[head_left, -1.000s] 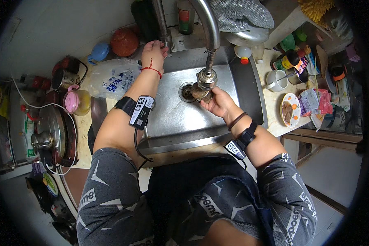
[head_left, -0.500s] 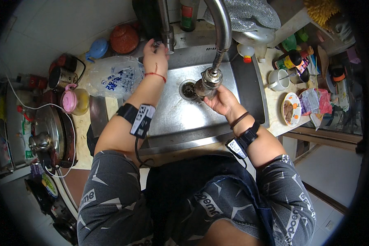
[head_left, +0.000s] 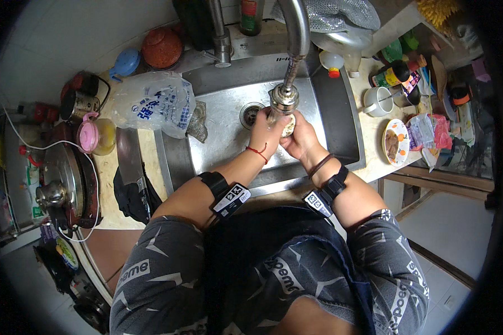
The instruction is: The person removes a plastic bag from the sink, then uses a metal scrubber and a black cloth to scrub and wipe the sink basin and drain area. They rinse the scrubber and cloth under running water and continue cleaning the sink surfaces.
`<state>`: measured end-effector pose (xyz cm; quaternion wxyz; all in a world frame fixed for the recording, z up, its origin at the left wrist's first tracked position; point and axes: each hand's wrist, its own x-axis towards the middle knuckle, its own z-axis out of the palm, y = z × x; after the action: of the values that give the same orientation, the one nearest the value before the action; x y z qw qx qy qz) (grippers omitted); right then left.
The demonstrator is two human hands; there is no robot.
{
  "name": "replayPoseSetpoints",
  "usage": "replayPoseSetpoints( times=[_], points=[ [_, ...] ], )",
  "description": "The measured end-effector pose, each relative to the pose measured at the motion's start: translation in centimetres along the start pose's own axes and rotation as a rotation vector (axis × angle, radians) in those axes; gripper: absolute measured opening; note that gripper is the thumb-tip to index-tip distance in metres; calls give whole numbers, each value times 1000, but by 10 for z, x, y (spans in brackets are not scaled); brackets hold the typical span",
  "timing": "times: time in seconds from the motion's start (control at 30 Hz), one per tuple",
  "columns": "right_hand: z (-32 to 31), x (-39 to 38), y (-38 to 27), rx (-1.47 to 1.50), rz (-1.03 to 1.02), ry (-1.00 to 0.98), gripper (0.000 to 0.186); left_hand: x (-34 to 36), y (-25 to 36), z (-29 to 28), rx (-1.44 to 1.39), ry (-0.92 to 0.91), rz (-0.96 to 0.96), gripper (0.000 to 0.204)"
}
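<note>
At the middle of the sink, my left hand [head_left: 264, 135] and my right hand [head_left: 300, 137] are closed together round a pale, roundish item [head_left: 288, 126], too small to name. It sits just under the steel faucet spout [head_left: 283, 98], where a clear streak looks like running water. My fingers are partly hidden behind the item and each other. The drain [head_left: 250, 114] lies behind my left hand. The faucet base and lever [head_left: 222, 51] stand at the back of the sink [head_left: 335, 128].
A plastic bag [head_left: 151, 103] and a dark translucent clump [head_left: 197, 121] lie at the sink's left. A cleaver [head_left: 128, 156], pink-lidded jug [head_left: 98, 137] and metal pot [head_left: 67, 190] are further left. A white mug [head_left: 378, 102], patterned bowl [head_left: 395, 142] and bottles [head_left: 391, 75] crowd the right counter.
My left hand has left the faucet lever and come down to join my right hand round the item under the spout. The clump beside the bag is now uncovered.
</note>
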<state>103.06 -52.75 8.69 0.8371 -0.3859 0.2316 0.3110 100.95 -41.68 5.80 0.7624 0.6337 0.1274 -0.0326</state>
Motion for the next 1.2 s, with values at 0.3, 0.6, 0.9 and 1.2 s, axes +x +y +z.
replayPoseSetpoints(
  times=[0.3,0.6,0.9,1.2],
  points=[
    [-4,11,1,5,-55,86,36,15,-2,3,181,39,-36,36],
    [-1,10,2,-24,8,-32,28,34,2,-8,743,-198,143,33],
    [-9,-13,-13,122,105,46,31,72,-160,-186,1382,542,-187,85],
    [-21,-7,-8,130,119,-3,24,70,-165,-205,1353,-60,215,27]
  ],
)
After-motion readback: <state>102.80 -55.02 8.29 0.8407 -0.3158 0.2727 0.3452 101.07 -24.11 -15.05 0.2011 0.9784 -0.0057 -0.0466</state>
